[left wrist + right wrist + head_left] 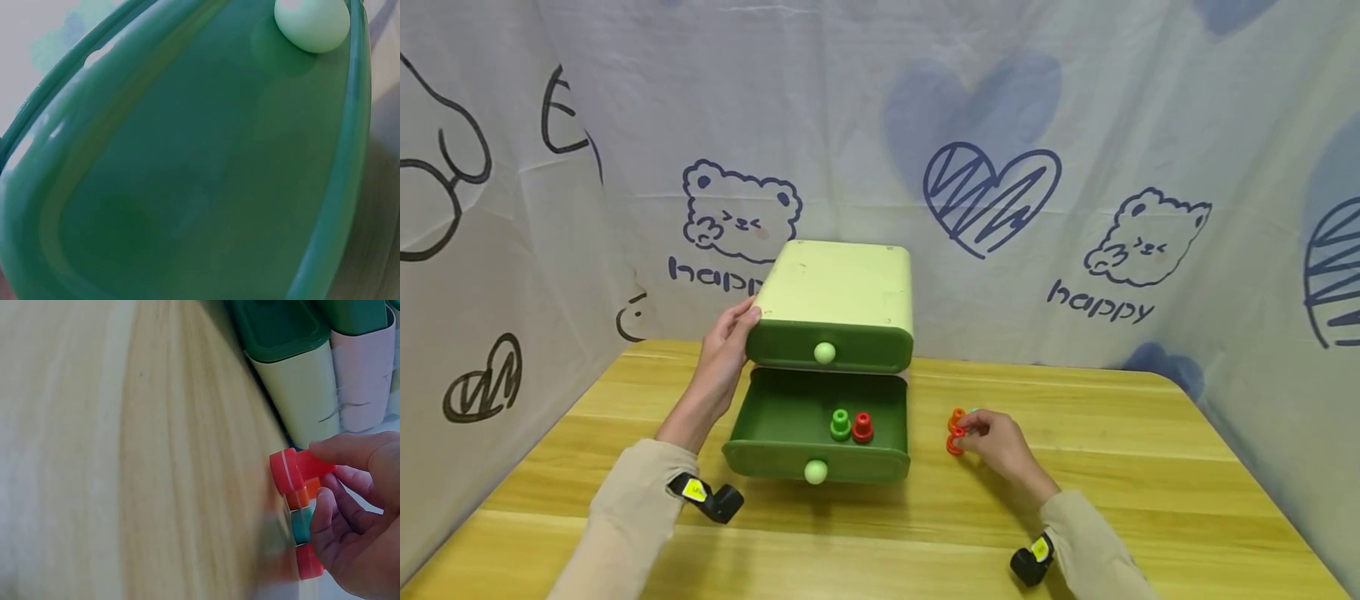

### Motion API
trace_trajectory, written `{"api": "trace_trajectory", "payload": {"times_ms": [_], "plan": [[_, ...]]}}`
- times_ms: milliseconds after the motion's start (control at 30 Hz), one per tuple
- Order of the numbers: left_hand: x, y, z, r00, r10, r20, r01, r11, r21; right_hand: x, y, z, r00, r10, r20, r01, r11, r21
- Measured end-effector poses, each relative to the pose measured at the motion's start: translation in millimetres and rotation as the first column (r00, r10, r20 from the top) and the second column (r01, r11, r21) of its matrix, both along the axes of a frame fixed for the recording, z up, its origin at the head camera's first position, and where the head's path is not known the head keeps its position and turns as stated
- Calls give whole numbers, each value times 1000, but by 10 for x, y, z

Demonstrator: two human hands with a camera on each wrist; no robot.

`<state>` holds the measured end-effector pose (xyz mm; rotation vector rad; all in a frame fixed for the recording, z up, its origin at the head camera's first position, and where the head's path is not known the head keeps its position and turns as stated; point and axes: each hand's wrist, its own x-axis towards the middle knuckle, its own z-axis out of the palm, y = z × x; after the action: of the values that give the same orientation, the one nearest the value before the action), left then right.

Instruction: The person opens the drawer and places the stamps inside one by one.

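My left hand rests against the left side of a two-tier drawer cabinet, thumb at the upper front corner. Its lower drawer is pulled out, and inside stand a green stepped peg and a red peg. To the right of the cabinet, my right hand pinches another red peg between thumb and fingers. Close by it on the table are an orange peg, a teal peg and a further red peg. The left wrist view shows a green drawer front.
The upper drawer is closed and carries a round pale knob. A wooden table lies under everything. Printed white cloth hangs behind the table and along both sides.
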<state>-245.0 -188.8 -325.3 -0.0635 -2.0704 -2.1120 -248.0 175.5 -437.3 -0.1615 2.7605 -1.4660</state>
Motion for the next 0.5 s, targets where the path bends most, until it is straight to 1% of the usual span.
{"api": "trace_trajectory", "payload": {"times_ms": [300, 500], "plan": [[5, 1, 1, 1000, -6, -3, 6, 1000, 0, 13, -18, -27, 1000, -3, 1, 3, 998, 62], [0, 2, -2, 1000, -2, -4, 2, 1000, 2, 12, -48, -37, 1000, 2, 4, -2, 998, 62]]}}
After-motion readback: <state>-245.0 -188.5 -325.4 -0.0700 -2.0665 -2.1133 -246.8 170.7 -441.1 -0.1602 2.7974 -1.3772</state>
